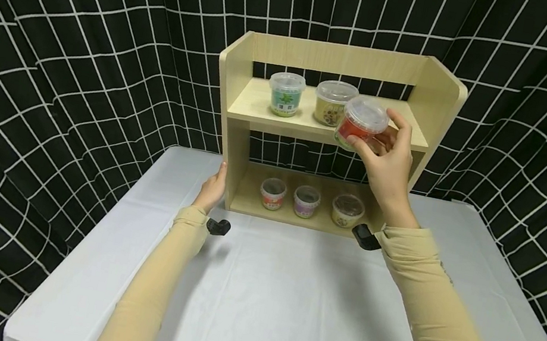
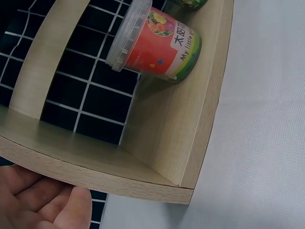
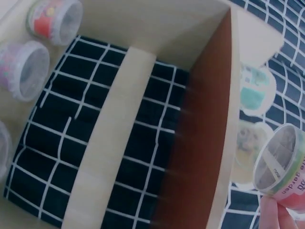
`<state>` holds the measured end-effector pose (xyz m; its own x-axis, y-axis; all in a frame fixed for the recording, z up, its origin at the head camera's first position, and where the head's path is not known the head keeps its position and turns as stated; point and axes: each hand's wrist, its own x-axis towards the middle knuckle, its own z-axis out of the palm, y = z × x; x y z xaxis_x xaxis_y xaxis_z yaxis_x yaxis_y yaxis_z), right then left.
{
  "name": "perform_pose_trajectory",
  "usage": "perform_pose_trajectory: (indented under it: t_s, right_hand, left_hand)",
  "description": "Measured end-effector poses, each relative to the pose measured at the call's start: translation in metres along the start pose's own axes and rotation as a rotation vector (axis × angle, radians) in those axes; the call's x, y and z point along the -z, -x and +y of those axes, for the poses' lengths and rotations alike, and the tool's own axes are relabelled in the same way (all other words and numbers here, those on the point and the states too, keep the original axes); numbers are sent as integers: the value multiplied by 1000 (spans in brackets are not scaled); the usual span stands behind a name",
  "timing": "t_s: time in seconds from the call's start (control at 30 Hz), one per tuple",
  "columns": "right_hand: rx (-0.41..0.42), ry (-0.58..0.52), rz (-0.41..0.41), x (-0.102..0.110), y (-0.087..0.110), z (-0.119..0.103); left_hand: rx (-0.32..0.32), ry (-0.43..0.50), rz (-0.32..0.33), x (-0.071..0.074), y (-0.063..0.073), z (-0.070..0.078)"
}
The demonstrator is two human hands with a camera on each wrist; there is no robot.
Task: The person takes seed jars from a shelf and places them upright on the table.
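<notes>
My right hand (image 1: 392,169) grips a clear plastic cup with a red label and a clear lid (image 1: 355,130), tilted in front of the upper shelf's right part. In the right wrist view the see-through base of this cup (image 3: 276,162) faces the camera, with fingertips (image 3: 271,212) below it. Beside the shelf unit's left side panel (image 1: 236,170) is my left hand (image 1: 212,189), thumb pointing up. The left wrist view shows the left hand (image 2: 45,202) against the panel's outer face, holding no cup. On the upper board stand a teal-labelled cup (image 1: 285,97) and a wider yellow-labelled cup (image 1: 331,108).
The two-tier wooden shelf unit (image 1: 342,51) stands on a white-covered table (image 1: 275,291). Its lower board carries a red-labelled cup (image 1: 272,195), a purple-labelled cup (image 1: 306,204) and a yellow-labelled cup (image 1: 346,211). Black cloth with a white grid (image 1: 83,42) hangs behind and at both sides.
</notes>
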<state>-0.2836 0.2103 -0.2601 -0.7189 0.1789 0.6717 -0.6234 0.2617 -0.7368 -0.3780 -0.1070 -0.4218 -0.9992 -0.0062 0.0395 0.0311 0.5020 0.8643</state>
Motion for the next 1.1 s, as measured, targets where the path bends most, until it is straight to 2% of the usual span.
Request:
perform_pose_trajectory:
  t_s: [0.27, 0.33, 0.57, 0.67, 0.73, 0.97, 1.1]
  right_hand:
    - [12, -50, -39, -15, 14, 7]
    - [13, -38, -58, -18, 18, 7]
    - [10, 25, -133, -30, 37, -13]
    - [15, 41, -154, -35, 44, -10]
    - [15, 42, -165, -39, 47, -6]
    - [-11, 31, -198, -47, 52, 35]
    - [-23, 43, -207, -52, 58, 43]
  left_hand:
    - [3, 14, -14, 0, 1, -1]
    - [2, 14, -17, 0, 1, 0]
    - [-5, 50, -25, 0, -1, -3]
    - [-5, 45, -19, 0, -1, -3]
    - [-5, 40, -22, 0, -1, -4]
    - [-2, 33, -39, 1, 1, -2]
    - [-2, 32, -43, 2, 2, -1]
